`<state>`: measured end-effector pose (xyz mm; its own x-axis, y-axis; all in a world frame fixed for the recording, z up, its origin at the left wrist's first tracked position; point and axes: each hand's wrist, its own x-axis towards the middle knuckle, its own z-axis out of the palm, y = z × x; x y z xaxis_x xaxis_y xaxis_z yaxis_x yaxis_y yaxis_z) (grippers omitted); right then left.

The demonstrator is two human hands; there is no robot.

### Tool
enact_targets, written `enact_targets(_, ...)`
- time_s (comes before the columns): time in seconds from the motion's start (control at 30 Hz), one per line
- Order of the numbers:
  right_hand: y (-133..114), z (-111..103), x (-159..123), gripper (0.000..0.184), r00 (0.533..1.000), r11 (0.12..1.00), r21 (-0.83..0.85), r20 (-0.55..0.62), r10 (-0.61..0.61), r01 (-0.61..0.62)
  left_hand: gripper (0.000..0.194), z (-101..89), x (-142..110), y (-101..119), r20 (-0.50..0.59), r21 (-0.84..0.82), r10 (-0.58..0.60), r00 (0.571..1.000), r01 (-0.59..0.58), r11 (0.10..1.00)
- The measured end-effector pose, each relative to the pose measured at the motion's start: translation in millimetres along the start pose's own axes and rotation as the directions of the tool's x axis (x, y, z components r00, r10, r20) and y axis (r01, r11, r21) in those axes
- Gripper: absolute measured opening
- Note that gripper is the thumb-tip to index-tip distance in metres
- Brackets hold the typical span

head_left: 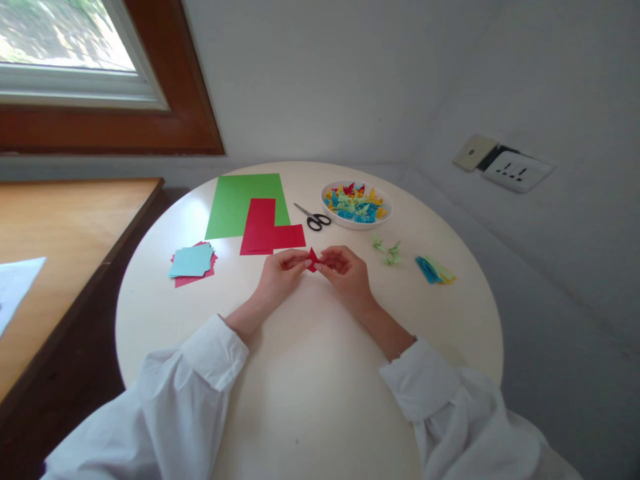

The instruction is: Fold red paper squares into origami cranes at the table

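Between my two hands is a small piece of folded red paper (pixel 313 259), with a pointed tip standing up. My left hand (pixel 285 268) pinches its left side with thumb and fingers. On the other side, my right hand (pixel 346 272) grips it the same way. Just beyond my left hand lies an L-shaped sheet of red paper (pixel 260 227), partly over a green sheet of paper (pixel 230 203). A pair of scissors (pixel 316 220) with black handles rests beyond the hands, its blades pointing to the back left.
A white bowl (pixel 327 212) of colourful folded paper pieces stands at the back. Small light-green folded pieces (pixel 387 250) and a bundle of coloured paper pieces (pixel 435 270) lie to the right. Light-blue paper squares (pixel 191 260) over red ones sit left on the round table (pixel 310 393).
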<state>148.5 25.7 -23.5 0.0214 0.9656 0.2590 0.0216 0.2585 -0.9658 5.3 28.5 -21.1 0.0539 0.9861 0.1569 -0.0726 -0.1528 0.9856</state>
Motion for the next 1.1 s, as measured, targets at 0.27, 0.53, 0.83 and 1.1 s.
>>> enact_targets(0.27,0.7,0.7,1.9,0.036,0.995,0.987,0.129,0.021,0.097,-0.099,0.025,0.7,-1.1,3.3,-0.018,-0.056,-0.002,1.000,0.001,0.998)
enact_targets(0.53,1.5,0.9,1.9,0.033,0.992,0.986,0.114,0.023,0.121,-0.123,0.024,0.3,-1.4,2.5,-0.012,-0.043,0.020,1.000,-0.021,0.999)
enact_targets(0.83,-1.0,1.3,1.0,0.030,0.993,0.984,0.135,0.038,0.112,-0.116,0.027,1.2,-3.7,6.3,0.004,-0.011,-0.044,0.999,0.044,0.999)
enact_targets(1.1,-0.4,1.7,-0.3,0.029,0.990,0.984,0.121,0.059,0.127,-0.134,0.018,-1.1,-3.2,3.4,0.003,-0.056,-0.065,0.998,0.065,0.996)
